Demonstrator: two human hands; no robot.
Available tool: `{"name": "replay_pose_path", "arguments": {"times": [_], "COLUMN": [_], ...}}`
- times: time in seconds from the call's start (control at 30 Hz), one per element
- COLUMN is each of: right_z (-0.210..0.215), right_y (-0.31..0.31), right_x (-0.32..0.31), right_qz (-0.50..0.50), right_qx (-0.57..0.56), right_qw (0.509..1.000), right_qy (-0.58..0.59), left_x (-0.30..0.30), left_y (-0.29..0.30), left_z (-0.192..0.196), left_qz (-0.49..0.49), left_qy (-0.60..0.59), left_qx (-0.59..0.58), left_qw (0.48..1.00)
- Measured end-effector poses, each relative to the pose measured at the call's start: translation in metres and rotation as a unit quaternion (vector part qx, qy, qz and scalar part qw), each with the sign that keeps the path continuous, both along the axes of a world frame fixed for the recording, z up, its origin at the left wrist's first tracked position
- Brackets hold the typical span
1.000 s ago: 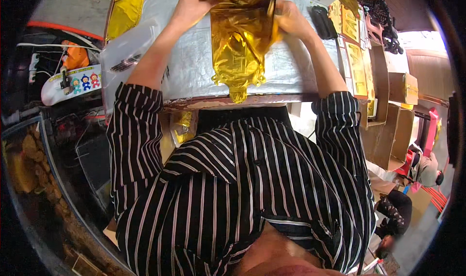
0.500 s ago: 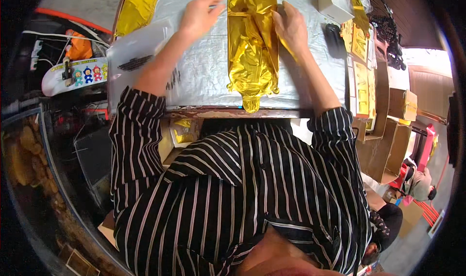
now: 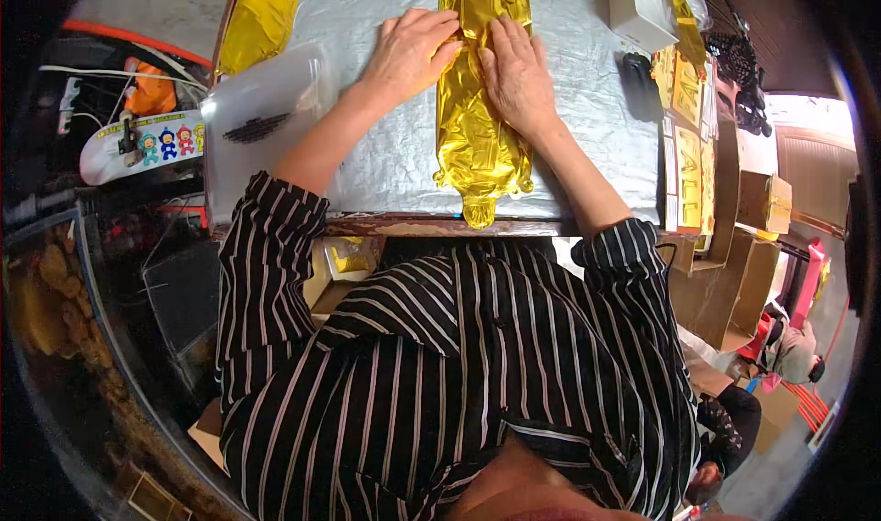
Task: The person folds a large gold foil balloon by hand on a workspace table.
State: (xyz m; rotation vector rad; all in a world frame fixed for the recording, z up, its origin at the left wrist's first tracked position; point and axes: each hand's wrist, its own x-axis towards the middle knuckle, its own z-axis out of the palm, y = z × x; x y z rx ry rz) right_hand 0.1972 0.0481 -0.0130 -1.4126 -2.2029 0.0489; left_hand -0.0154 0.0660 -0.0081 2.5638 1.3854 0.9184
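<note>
A shiny gold foil balloon [image 3: 479, 145], flat and folded into a long strip, lies on the silvery table cover [image 3: 385, 168]. Its narrow tab reaches the table's near edge. My left hand [image 3: 413, 51] rests at the strip's left side, its fingertips touching the foil. On the strip's right half lies my right hand [image 3: 518, 76], pressed flat with the fingers pointing away from me. Both hands have their fingers stretched out, and neither grasps anything. The far end of the strip runs out of the picture at the top.
More gold foil [image 3: 260, 21] lies at the far left, above a clear plastic bag [image 3: 266, 108]. A white box [image 3: 641, 12] and a black object [image 3: 640, 73] sit at the right. Cardboard boxes [image 3: 730, 287] stand beyond the table's right edge. Another person [image 3: 791, 354] is at the far right.
My left hand has moved right onto the foil's edge. My right hand has shifted left from the strip's right edge and now lies flat on it.
</note>
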Motion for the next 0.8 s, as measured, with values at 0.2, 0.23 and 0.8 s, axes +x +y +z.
{"name": "replay_pose_path", "arguments": {"times": [0.2, 0.23, 0.8], "right_z": [0.0009, 0.0016, -0.0007], "right_y": [-0.002, -0.0025, -0.0043], "right_x": [-0.0061, -0.007, -0.0062], "right_qz": [0.015, 0.016, 0.016], "right_qx": [-0.021, -0.018, -0.006], "right_qw": [0.999, 0.999, 0.997], "right_qy": [-0.039, -0.044, -0.079], "left_x": [0.0006, 0.0006, -0.0028], "left_y": [-0.0001, -0.0001, 0.0073], "left_z": [-0.0029, -0.0032, 0.001], "left_qz": [0.007, 0.011, -0.016], "left_qy": [-0.004, -0.013, 0.041], "left_qx": [0.014, 0.022, 0.032], "left_qw": [1.0, 1.0, 0.999]}}
